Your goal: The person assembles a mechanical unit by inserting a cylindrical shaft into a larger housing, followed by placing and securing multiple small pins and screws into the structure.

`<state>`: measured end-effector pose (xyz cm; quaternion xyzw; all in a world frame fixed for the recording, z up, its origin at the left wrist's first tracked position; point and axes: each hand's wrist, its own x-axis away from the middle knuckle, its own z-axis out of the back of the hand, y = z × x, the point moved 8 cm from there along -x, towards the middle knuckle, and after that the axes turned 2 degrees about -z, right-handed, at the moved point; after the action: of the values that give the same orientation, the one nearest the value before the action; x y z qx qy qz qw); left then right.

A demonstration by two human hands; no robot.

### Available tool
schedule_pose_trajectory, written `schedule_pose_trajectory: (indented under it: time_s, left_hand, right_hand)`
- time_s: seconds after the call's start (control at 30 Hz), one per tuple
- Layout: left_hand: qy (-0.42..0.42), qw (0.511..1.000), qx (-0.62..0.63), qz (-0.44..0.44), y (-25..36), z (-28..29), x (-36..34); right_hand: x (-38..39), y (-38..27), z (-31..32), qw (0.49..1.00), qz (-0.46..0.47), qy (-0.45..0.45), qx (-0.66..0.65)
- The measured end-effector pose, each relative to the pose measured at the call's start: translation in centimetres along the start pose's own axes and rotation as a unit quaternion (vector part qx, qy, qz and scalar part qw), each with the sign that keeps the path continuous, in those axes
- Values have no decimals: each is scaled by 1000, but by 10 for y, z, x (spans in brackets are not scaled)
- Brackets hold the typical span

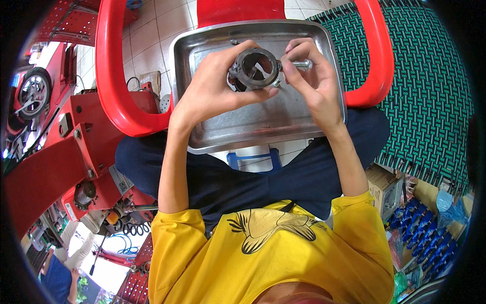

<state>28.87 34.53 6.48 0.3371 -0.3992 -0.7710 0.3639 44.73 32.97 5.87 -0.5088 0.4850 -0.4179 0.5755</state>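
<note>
My left hand [212,88] is wrapped round a dark metal ring-shaped part [242,67] with side lugs, its opening facing up. My right hand [319,88] pinches a silvery bolt [304,65] at the ring's right side, thumb and index finger close against the part. Both hands are over a rectangular steel tray [207,139] lying above my lap. A small metal piece [234,41] shows near the tray's back, and another [277,82] just under the ring's right edge.
A red plastic chair [377,61] surrounds the tray. Red workshop equipment with a wheel [33,93] is at left, a green woven mat [415,101] at right, and blue packaged items [420,233] at lower right. Another person [53,276] is partly visible at lower left.
</note>
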Motion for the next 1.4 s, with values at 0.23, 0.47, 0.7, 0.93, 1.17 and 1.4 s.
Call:
schedule_pose_trajectory:
  time_s: [0.23, 0.47, 0.7, 0.93, 1.17, 1.4]
  left_hand:
    - [13, 1000, -20, -6, 0, 1, 3]
    - [10, 1000, -20, 1, -1, 0, 2]
    - [6, 1000, -31, -4, 2, 0, 2]
    - [6, 999, -30, -9, 3, -2, 1]
    - [-14, 999, -19, 29, 1, -3, 2]
    - [-12, 999, -25, 16, 3, -3, 1]
  right_hand:
    - [-1, 8, 1, 998, -54, -19, -8]
    - [-1, 1, 1, 1000, 10, 1, -16]
    - [-2, 7, 3, 999, -27, -15, -34]
    - [-3, -2, 5, 999, 39, -7, 10]
    - [-2, 0, 0, 1000, -28, 1, -9]
    - [-1, 1, 4, 1000, -10, -14, 5]
